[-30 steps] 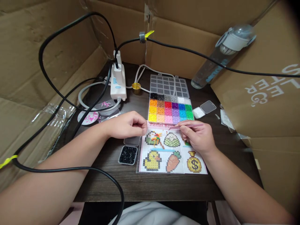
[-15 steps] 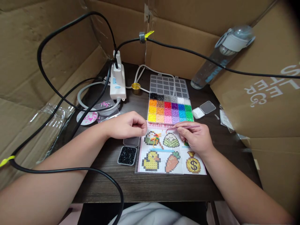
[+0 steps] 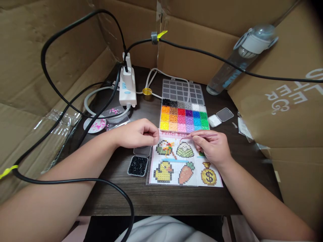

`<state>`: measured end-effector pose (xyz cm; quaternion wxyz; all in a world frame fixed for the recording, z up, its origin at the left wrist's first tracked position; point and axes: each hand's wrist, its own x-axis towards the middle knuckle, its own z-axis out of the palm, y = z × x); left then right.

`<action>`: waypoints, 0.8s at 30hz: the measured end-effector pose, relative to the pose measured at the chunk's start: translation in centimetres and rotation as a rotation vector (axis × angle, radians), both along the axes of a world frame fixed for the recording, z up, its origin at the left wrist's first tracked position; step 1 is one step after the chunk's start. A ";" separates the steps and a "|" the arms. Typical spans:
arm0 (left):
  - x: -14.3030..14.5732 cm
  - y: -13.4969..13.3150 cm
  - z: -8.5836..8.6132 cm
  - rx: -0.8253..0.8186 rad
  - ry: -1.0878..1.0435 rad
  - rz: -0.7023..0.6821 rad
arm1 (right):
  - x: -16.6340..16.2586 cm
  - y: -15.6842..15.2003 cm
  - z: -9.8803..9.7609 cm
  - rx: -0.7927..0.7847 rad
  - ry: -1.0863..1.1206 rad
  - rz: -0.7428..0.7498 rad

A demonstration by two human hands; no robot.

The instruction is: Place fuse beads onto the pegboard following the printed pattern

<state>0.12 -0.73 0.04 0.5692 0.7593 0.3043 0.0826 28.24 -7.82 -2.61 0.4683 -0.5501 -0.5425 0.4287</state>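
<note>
My right hand [image 3: 213, 147] is closed on pink tweezers [image 3: 202, 136]. Their bent tip is over the upper part of a printed bead pattern sheet [image 3: 175, 174], just above the green-and-white pattern. A clear pegboard [image 3: 148, 179] seems to lie over the sheet, its edge showing at left and bottom. Loose orange, red and green beads [image 3: 170, 148] form a bird-like figure at the upper left. At the sheet's upper left corner my left hand [image 3: 143, 133] rests with curled fingers; whatever they hold, if anything, is hidden. Below it stands a small box of black beads [image 3: 138, 165].
Behind the sheet lies a sorted bead case [image 3: 185, 116], its clear lid [image 3: 183, 91] folded back. A small box of white beads [image 3: 214, 120] is on the right. A power strip [image 3: 128, 87], a gold cup [image 3: 147, 94], a bottle [image 3: 242, 60] and black cables [image 3: 101, 180] surround the work.
The view has shifted slightly. The tweezers' tip has moved very little over the sheet; both hands keep nearly the same pose.
</note>
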 end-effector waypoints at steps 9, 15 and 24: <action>0.1 0.0 0.0 0.009 0.021 0.005 | 0.0 0.0 0.0 0.002 -0.023 -0.004; 0.1 -0.1 0.0 0.003 0.007 0.005 | 0.1 -0.1 0.0 0.021 -0.025 0.016; 0.1 0.0 0.0 0.003 0.004 0.014 | 0.1 -0.1 0.0 0.018 -0.036 0.006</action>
